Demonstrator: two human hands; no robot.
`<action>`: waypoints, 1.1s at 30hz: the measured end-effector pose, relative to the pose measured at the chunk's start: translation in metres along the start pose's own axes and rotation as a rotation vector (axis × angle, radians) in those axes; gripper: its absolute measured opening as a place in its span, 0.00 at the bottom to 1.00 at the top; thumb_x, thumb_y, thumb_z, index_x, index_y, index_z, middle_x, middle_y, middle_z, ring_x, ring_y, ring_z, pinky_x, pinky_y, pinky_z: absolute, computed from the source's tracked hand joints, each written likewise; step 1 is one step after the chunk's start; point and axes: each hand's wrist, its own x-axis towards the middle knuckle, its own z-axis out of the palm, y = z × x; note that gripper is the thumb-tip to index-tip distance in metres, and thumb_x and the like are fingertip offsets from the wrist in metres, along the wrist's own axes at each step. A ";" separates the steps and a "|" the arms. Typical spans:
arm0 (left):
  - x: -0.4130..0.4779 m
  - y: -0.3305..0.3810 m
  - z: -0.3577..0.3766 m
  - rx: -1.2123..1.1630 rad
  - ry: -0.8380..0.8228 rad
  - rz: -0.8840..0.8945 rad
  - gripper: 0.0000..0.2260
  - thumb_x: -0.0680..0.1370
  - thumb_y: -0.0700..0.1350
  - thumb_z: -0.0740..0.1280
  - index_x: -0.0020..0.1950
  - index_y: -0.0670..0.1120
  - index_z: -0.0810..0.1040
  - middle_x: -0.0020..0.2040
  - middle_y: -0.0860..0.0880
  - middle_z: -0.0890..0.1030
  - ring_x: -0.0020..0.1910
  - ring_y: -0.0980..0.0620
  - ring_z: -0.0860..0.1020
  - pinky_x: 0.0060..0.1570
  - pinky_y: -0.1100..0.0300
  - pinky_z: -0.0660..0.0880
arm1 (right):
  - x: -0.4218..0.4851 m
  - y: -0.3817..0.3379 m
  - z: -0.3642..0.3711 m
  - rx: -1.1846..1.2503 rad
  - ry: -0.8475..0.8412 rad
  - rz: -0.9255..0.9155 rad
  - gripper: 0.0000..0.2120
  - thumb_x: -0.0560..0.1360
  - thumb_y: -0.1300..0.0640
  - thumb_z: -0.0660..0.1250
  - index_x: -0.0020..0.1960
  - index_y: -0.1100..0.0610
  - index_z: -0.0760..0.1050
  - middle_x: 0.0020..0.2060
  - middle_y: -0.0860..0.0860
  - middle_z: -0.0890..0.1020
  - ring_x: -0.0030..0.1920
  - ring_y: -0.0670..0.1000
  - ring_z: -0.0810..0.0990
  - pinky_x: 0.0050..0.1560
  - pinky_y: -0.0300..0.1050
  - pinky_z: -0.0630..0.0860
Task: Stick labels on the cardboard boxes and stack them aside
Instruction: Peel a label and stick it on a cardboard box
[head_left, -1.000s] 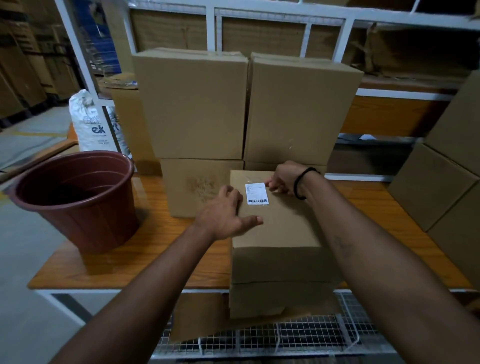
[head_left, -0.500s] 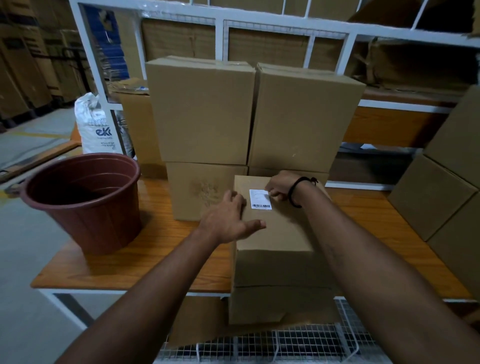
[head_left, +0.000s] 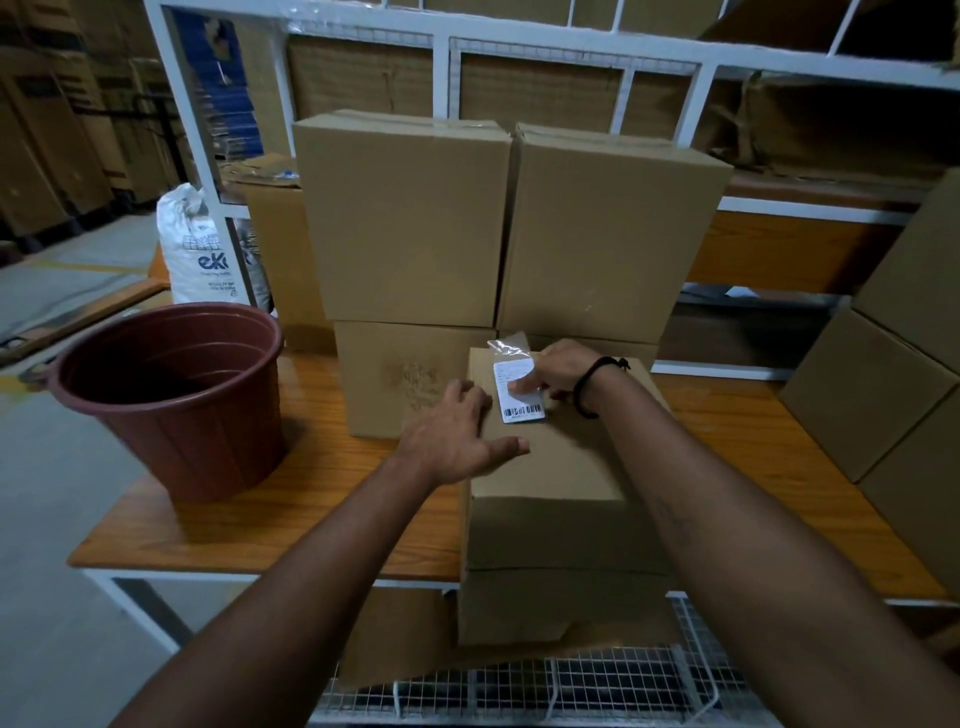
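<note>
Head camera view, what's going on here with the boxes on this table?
A person is labelling the near cardboard box. The left hand lies flat on the box top, steadying it, while a finger of the right hand presses down a white barcode label. A clear strip sticks out past the label's far end. More stacked boxes stand behind, and a brown bucket sits on the table to the left.
</note>
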 end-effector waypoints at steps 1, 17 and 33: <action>0.000 0.000 0.000 0.005 -0.004 -0.001 0.46 0.63 0.80 0.57 0.71 0.50 0.67 0.72 0.49 0.62 0.66 0.45 0.71 0.60 0.43 0.73 | -0.001 0.002 -0.002 0.067 -0.022 -0.011 0.14 0.69 0.62 0.76 0.35 0.56 0.71 0.32 0.53 0.77 0.26 0.48 0.71 0.25 0.39 0.63; -0.003 0.006 -0.010 0.045 -0.039 0.016 0.42 0.69 0.75 0.63 0.73 0.49 0.67 0.74 0.48 0.63 0.67 0.46 0.69 0.63 0.48 0.71 | -0.045 0.049 -0.043 0.815 0.079 -0.134 0.06 0.74 0.68 0.69 0.48 0.61 0.74 0.43 0.56 0.83 0.40 0.53 0.84 0.41 0.51 0.83; 0.019 0.056 -0.041 -1.243 0.225 -0.356 0.13 0.73 0.32 0.72 0.56 0.40 0.75 0.37 0.43 0.82 0.25 0.54 0.78 0.26 0.63 0.74 | -0.025 0.041 -0.017 0.496 0.145 -0.415 0.11 0.72 0.68 0.72 0.52 0.58 0.78 0.47 0.55 0.83 0.43 0.49 0.84 0.45 0.46 0.81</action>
